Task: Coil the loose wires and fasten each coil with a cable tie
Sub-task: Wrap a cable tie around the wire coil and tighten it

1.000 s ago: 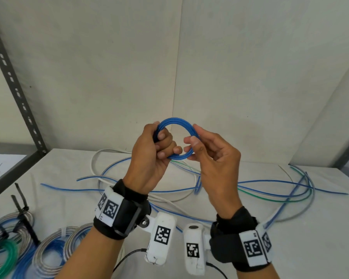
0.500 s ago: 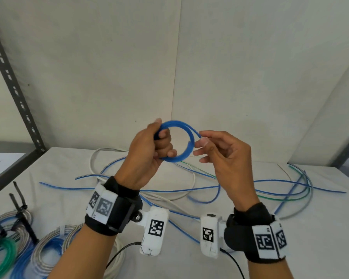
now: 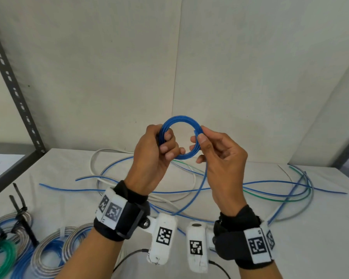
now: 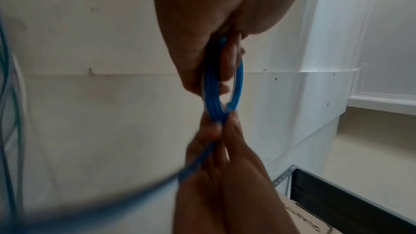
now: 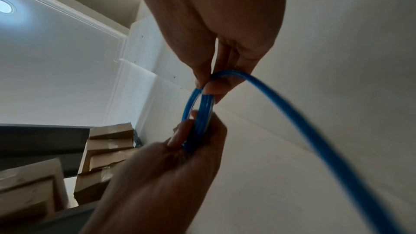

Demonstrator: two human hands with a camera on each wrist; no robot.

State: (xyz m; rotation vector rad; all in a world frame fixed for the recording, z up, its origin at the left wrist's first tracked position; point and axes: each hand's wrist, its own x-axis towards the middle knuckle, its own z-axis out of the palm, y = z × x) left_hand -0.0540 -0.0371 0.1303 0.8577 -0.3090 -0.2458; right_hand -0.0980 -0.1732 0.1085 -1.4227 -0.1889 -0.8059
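Observation:
A small blue wire coil [image 3: 179, 119] of several turns is held up in front of the wall, above the table. My left hand [image 3: 159, 146] grips its left side, fingers curled through the ring. My right hand [image 3: 210, 143] pinches the coil's right side between thumb and forefinger. The wire's loose tail [image 3: 199, 190] drops from my right hand to the table. In the left wrist view the blue wire coil [image 4: 213, 99] shows edge-on between both hands. In the right wrist view the tail [image 5: 315, 134] sweeps out to the lower right.
Loose blue, green and white wires [image 3: 270, 190] sprawl over the white table [image 3: 310, 238]. Finished coils [image 3: 48, 248] with black cable ties [image 3: 22, 214] lie at the front left. A grey slotted shelf upright [image 3: 14, 85] stands at the left.
My right hand came off the coil, swung out with the tail, and is back pinching the coil's right side. The left hand kept its grip. Both hands sit slightly higher.

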